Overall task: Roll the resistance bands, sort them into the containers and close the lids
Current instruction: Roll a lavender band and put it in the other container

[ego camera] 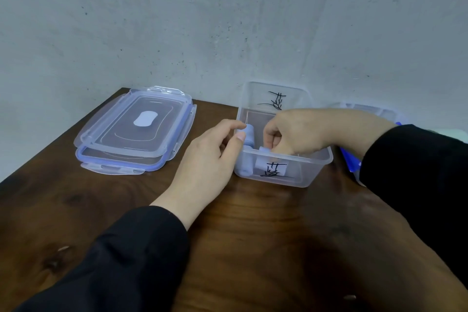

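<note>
A person's right hand (291,132) reaches down into a clear plastic container (317,159) on a dark wooden table (253,223), fingers curled and pinching the top of a pale blue rolled resistance band (266,151) against the near wall, apparently to seat it upright beside one already packed. The left hand (215,149) steadies things from the container's left side: its thumb and forefinger close around the top of a second rolled band (247,149), a pale blue cylinder standing on end in the near-left corner, likely so it does not tip or unwind while its neighbour goes in. Both rolls look tightly wound, matte and soft-edged; the left one shows ridged coils near its top, and its lower half reads hazily through the translucent wall.

The container carries a white label (271,168) with a handwritten black mark on its near face, and a similar mark on the far wall, presumably the sorting cue. The rest of its floor appears unfilled.

To the left, well apart, 2 clear lids with blue seals (134,132) lie stacked flat on the table, so lid-closing is judged not yet begun. At the far right, behind the right black sleeve (417,159), part of another clear container (367,109) and something bright blue (350,159) show; what that blue item is cannot be told.
</note>
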Motion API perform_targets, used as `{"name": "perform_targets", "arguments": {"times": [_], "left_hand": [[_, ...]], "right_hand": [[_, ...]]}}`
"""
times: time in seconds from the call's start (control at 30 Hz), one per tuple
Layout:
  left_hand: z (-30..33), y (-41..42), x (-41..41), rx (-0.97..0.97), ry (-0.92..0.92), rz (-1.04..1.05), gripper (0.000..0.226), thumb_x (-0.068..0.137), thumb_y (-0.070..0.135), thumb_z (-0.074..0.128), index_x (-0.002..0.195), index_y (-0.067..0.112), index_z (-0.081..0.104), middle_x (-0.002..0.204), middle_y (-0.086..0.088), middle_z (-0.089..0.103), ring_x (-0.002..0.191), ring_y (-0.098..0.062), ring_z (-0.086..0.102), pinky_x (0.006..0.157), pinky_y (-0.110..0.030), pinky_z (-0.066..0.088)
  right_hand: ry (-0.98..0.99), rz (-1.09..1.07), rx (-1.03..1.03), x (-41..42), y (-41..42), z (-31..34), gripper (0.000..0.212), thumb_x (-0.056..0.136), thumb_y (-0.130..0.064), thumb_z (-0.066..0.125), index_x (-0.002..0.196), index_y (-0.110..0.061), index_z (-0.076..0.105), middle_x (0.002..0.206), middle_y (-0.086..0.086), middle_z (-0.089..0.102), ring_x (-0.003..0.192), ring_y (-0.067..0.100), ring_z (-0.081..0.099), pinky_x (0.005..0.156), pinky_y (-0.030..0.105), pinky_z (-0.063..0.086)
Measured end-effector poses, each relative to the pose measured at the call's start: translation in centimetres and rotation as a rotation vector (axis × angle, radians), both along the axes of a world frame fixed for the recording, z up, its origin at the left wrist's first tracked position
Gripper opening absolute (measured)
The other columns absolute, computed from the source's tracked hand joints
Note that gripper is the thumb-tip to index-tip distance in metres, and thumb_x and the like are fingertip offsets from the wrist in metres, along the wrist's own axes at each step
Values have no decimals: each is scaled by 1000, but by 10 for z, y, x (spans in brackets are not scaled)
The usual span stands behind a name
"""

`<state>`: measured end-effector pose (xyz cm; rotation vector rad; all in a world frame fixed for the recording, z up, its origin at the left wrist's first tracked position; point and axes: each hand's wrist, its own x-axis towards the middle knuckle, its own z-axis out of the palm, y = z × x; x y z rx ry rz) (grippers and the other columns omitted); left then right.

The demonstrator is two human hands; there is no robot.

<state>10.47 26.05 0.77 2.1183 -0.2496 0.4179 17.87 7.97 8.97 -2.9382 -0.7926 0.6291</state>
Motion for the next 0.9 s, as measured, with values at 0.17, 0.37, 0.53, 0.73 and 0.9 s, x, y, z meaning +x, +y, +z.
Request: {"name": "perform_targets", "arguments": {"times": [0.17,0.37,0.53,0.73,0.9], "left_hand": [[-1,1,1,-25,24,-33,20,98,46,43,113,41,56,85,6,62,78,-9,57,66,-23,44],[-1,2,2,-49,38,-54,18,96,50,45,109,44,56,80,4,60,75,-9,55,61,-15,41],[0,2,1,-47,25,-55,18,96,49,47,110,44,56,79,4,60,76,-10,57,64,-18,45],[-1,2,1,8,-25,-25,27,96,49,45,120,42,56,81,11,58,82,-6,56,66,-17,44],[2,0,-2,-20,-88,-3,34,97,45,45,132,41,48,80,13,53,81,-4,54,70,-23,42]], "right_hand": [[25,67,-55,0,2,-6,6,84,-30,67,82,-24,66,86,-5,70,86,20,67,82,43,58],[134,45,-17,2,2,-3,9,81,-36,72,79,-28,70,75,-11,67,75,11,60,72,31,51],[248,-11,64,1,-1,3,8,80,-31,76,73,-27,75,60,-17,61,63,1,55,61,16,44],[189,-48,114,-2,-3,7,20,87,-22,63,88,-5,73,67,-2,60,59,6,52,60,22,48],[-91,-6,143,-8,-6,12,25,94,-30,55,87,-17,75,80,-7,73,73,8,63,74,29,51]]}}
